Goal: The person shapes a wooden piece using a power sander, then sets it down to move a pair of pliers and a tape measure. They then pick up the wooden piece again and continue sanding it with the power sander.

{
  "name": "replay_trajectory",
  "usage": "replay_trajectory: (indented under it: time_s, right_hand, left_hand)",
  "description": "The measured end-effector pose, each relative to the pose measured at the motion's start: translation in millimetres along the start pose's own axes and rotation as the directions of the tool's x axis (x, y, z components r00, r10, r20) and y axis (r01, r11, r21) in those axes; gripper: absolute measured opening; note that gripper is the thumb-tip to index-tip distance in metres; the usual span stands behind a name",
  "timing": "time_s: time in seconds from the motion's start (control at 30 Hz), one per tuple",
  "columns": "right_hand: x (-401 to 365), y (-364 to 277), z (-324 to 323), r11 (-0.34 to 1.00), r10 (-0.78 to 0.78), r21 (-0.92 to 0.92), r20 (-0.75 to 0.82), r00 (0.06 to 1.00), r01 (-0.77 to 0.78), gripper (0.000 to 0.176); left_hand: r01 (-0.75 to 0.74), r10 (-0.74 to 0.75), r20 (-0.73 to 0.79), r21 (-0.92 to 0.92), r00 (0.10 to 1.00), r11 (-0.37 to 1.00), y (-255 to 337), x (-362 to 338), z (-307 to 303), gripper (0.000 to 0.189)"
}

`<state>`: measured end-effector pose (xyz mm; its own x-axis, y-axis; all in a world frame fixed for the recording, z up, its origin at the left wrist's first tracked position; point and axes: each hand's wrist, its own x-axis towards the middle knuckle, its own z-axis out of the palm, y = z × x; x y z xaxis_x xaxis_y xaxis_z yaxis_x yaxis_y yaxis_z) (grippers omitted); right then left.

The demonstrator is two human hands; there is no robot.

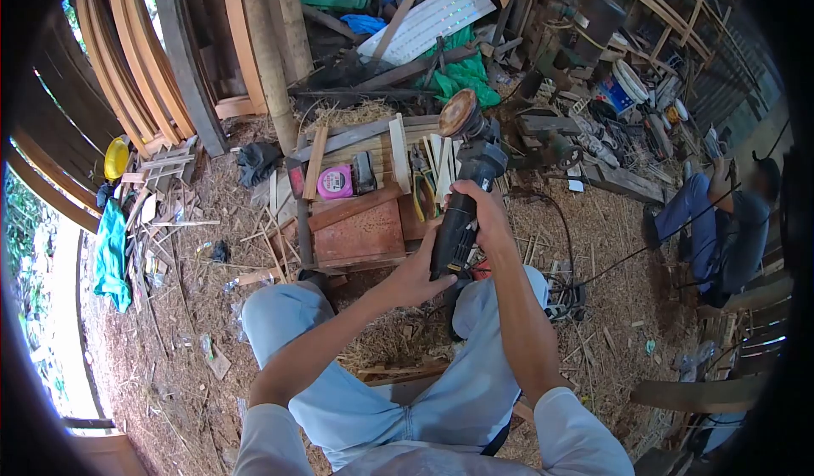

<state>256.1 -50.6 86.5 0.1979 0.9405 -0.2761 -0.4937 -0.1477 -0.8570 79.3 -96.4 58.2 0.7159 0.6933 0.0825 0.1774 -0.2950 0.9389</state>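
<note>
An angle grinder (458, 230) with a black body is held in front of my knees. Its round, brownish disc (459, 113) points up and away from me. My right hand (483, 217) wraps around the body near the grinder's head. Lower down, my left hand (417, 278) grips the rear end. Just beyond it sits a low wooden bench (360, 234) with a rust-red top. On and around that lie a pink tape measure (335, 182), a dark block-like object (363, 173), yellow-handled pliers (423, 188) and several thin wood strips (441, 161).
Wood shavings and scraps cover the ground. A black cord (564, 222) runs along the right. Another person (733, 213) sits at the far right. Curved timber pieces (140, 52) lean at the left. A white perforated panel (428, 22) and green sheeting (466, 82) lie behind.
</note>
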Motion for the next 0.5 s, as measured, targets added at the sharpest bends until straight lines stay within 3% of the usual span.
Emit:
replay_trajectory:
  time_s: [0.13, 0.2, 0.27, 0.3, 0.43, 0.5]
  right_hand:
    - [-5, -5, -2, 1.0, -0.009, -0.014, -0.043, 0.999, 0.009, 0.026]
    - [-7, -9, -3, 1.0, -0.005, -0.02, -0.041, 0.999, 0.004, 0.028]
    - [-8, -11, -4, 1.0, 0.027, 0.012, -0.051, 0.998, -0.027, 0.026]
    - [-4, -8, -3, 0.995, -0.078, -0.07, -0.131, 0.988, 0.069, 0.024]
    - [-4, -11, -11, 0.995, -0.083, -0.066, -0.098, 0.992, 0.077, 0.026]
    - [-10, -13, -10, 0.993, -0.023, -0.119, -0.115, 0.993, 0.01, 0.026]
  left_hand:
    - [-0.05, 0.046, -0.022, -0.166, 0.999, 0.985, -8, 4, 11, 0.091]
    - [0.133, -0.117, 0.073, -0.296, 0.99, 0.946, -2, 4, 8, 0.091]
    - [0.082, -0.076, 0.035, -0.228, 0.996, 0.97, -4, 6, 10, 0.091]
    - [0.033, -0.033, 0.004, -0.159, 0.999, 0.987, -3, 6, 10, 0.091]
    - [0.029, -0.025, 0.038, -0.114, 0.999, 0.993, 11, 7, 6, 0.094]
    - [0.152, -0.15, 0.025, -0.157, 0.988, 0.976, 32, 3, 4, 0.09]
